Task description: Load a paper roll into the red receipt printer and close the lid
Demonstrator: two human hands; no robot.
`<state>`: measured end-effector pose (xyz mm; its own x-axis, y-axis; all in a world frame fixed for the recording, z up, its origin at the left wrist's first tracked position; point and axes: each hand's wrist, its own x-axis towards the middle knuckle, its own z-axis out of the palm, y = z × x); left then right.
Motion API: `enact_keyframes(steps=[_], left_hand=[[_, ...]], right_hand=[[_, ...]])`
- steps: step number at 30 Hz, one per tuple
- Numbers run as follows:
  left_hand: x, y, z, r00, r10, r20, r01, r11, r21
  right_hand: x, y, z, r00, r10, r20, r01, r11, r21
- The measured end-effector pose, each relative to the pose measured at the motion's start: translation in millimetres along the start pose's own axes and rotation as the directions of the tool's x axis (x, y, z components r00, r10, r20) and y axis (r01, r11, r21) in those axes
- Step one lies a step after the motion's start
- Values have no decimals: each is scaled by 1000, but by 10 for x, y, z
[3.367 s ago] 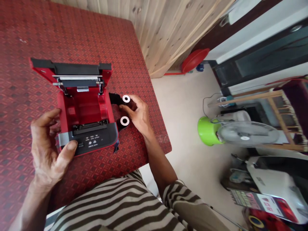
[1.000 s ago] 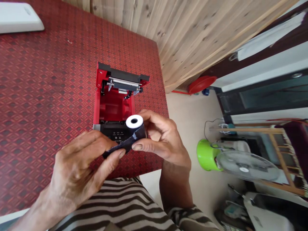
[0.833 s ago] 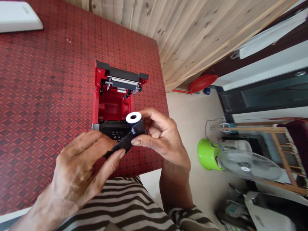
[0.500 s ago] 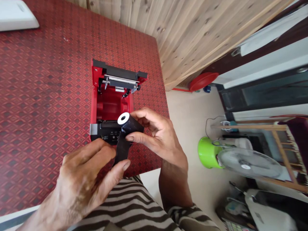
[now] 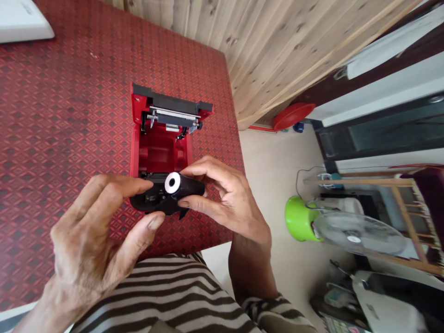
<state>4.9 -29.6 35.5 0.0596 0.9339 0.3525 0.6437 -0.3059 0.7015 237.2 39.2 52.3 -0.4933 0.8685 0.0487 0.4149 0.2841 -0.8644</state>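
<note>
Dark red pattern covered the desk (image 5: pixel 76 101), which spread widest left of the printer (image 5: pixel 159 155). Over its front panel (image 5: pixel 152 190), the right hand (image 5: pixel 227 199) pinched a small black roll (image 5: pixel 191 186) around its barrel (a sensible hold: likely light and firm, perhaps slippery). The left hand (image 5: pixel 92 231), thumb and fingers spread, gripped nothing visible. Room seemed tighter toward the desk's near right corner, with floor (image 5: pixel 270 185) beyond.

Soft light brightens the pale floor (image 5: pixel 263 180), while the white appliance (image 5: pixel 388 300) at lower right looks stretched and blurred.
</note>
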Motion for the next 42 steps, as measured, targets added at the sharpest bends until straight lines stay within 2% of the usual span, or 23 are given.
enact_keyframes(steps=[5,12,16,20,28,32,37,42], left_hand=[[37,-30,51,997,82,-4,-82,996,31],[91,-79,134,996,94,0,-94,994,53],[108,-74,127,999,50,20,-51,998,32],[97,-78,145,998,61,14,-61,997,53],[106,-145,200,990,114,-78,-105,989,106],[100,-148,197,997,61,-53,-54,991,120],[88,-167,230,997,-51,-53,58,991,123],[98,-194,254,997,-52,-48,58,990,132]], right_hand=[[-4,8,5,1000,-5,-9,5,1000,14],[2,45,12,998,-46,-42,44,998,-46],[38,55,45,993,-101,-53,96,991,-94],[80,63,94,986,-155,-69,144,980,-140],[148,86,145,982,-180,-58,160,953,-256],[179,112,164,978,-203,-39,178,922,-343],[230,129,184,985,-166,-40,138,912,-387],[269,145,197,988,-154,-34,130,918,-375]])
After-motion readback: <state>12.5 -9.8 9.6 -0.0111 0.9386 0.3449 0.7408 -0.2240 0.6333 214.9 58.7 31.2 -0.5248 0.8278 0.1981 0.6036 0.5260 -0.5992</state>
